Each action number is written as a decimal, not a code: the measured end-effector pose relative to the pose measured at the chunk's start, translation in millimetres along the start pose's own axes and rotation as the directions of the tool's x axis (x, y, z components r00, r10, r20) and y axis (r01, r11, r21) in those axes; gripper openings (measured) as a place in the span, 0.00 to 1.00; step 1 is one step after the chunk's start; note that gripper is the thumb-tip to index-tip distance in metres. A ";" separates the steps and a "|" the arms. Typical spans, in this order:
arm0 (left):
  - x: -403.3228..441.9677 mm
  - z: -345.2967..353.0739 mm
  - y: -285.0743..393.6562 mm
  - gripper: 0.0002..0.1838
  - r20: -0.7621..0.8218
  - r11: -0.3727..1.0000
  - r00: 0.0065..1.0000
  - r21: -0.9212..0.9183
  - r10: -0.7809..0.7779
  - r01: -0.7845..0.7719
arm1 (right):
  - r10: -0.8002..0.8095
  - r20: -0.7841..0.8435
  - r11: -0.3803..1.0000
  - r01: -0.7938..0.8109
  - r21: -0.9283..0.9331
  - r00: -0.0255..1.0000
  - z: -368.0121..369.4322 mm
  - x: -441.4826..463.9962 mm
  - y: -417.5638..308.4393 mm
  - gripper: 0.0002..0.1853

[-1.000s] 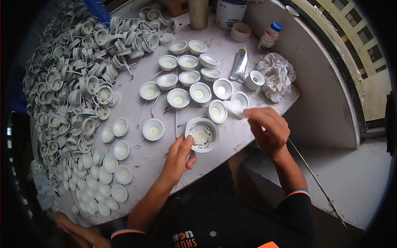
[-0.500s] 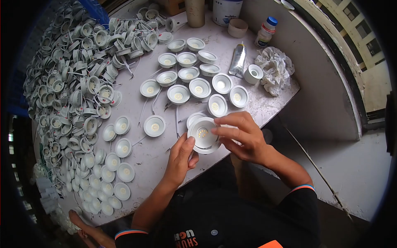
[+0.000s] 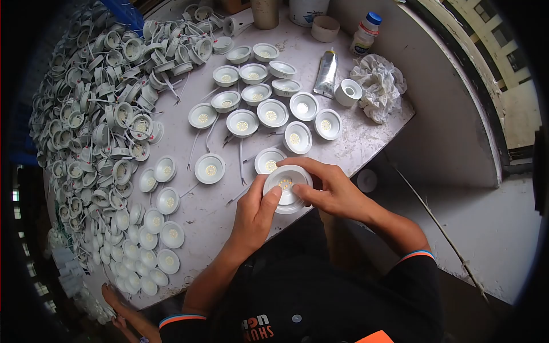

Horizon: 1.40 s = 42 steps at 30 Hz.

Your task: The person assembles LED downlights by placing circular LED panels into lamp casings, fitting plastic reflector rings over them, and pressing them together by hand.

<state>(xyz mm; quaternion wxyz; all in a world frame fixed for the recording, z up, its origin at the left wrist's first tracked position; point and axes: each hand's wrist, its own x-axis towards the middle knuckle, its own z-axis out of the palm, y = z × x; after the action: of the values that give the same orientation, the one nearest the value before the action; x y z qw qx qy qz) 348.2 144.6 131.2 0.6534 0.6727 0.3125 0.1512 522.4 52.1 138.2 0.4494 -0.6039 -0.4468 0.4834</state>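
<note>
A round white lamp housing (image 3: 293,207) with a white cup-shaped ring (image 3: 297,173) set in it is held near the table's front edge. My left hand (image 3: 255,212) grips its left side, the thumb inside the ring's rim. On the right side, my right hand (image 3: 327,188) has its fingers over the rim and its thumb on the ring. Small yellow LED dots show through the ring's opening. Just behind the held lamp lies another white lamp (image 3: 266,162), partly covered by my fingers. Whether the ring sits fully down I cannot tell.
Wired housings (image 3: 114,108) are heaped at the left, with several finished-looking lamps (image 3: 168,260) below. More lamps (image 3: 272,114) stand mid-table. Behind are a silver tube (image 3: 326,74), a small white cup (image 3: 347,92), crumpled tissue (image 3: 380,86) and a blue-capped bottle (image 3: 366,34). Another person's arm (image 3: 128,311) shows lower left.
My right hand has brought the white ring from the right onto the housing, and both thumbs now rest on it. The view has shifted slightly.
</note>
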 end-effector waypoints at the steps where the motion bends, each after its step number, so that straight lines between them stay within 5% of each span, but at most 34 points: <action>1: 1.2 1.5 2.2 0.19 -0.016 1.000 1.000 -0.007 -0.001 0.001 | 0.046 0.036 0.997 -0.048 0.056 0.998 0.6 -0.2 0.0 0.23; 8: 5.3 5.1 -0.5 0.19 -0.035 0.996 0.996 -0.017 0.088 -0.088 | -0.005 -0.051 0.997 0.009 0.076 0.999 2.9 -0.4 1.3 0.22; 10: 4.9 6.2 4.4 0.20 -0.092 0.968 0.992 -0.242 -0.082 0.057 | -0.264 -0.359 0.964 0.254 -0.077 0.895 7.8 -2.4 9.2 0.18; 11: 5.0 3.8 5.3 0.20 -0.099 0.968 0.992 -0.244 -0.080 0.054 | -0.267 -0.352 0.963 0.257 -0.077 0.897 7.6 -3.9 13.4 0.18; 13: 5.5 -2.4 5.5 0.22 -0.048 0.972 0.986 -0.182 -0.161 0.150 | -0.709 -0.216 0.646 0.494 -0.583 0.672 3.4 -7.9 20.4 0.12; 17: 6.8 -0.9 -6.2 0.25 -0.021 0.973 0.988 -0.178 -0.154 0.148 | -0.746 -0.045 0.516 0.534 -0.669 0.665 0.3 -8.7 17.0 0.13; 23: 8.2 4.7 -8.4 0.25 -0.079 0.960 0.997 -0.278 -0.010 -0.012 | -0.694 0.030 0.521 0.531 -0.668 0.720 -3.0 -8.6 7.2 0.17; 28: 8.5 -0.9 -3.5 0.24 -0.068 0.990 0.998 -0.137 0.019 -0.029 | -0.673 0.039 0.510 0.501 -0.699 0.739 -2.1 -8.2 2.1 0.16; 42: 9.4 0.2 -2.7 0.23 -0.058 0.986 0.996 -0.156 -0.062 0.052 | -0.679 0.080 0.455 0.504 -0.734 0.730 -3.3 -5.0 8.3 0.14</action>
<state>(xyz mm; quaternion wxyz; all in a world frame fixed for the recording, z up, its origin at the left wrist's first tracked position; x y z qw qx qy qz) 354.9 150.0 126.6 0.6975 0.6057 0.3394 0.1772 525.9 45.2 131.4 0.3658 -0.5830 -0.7254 0.0103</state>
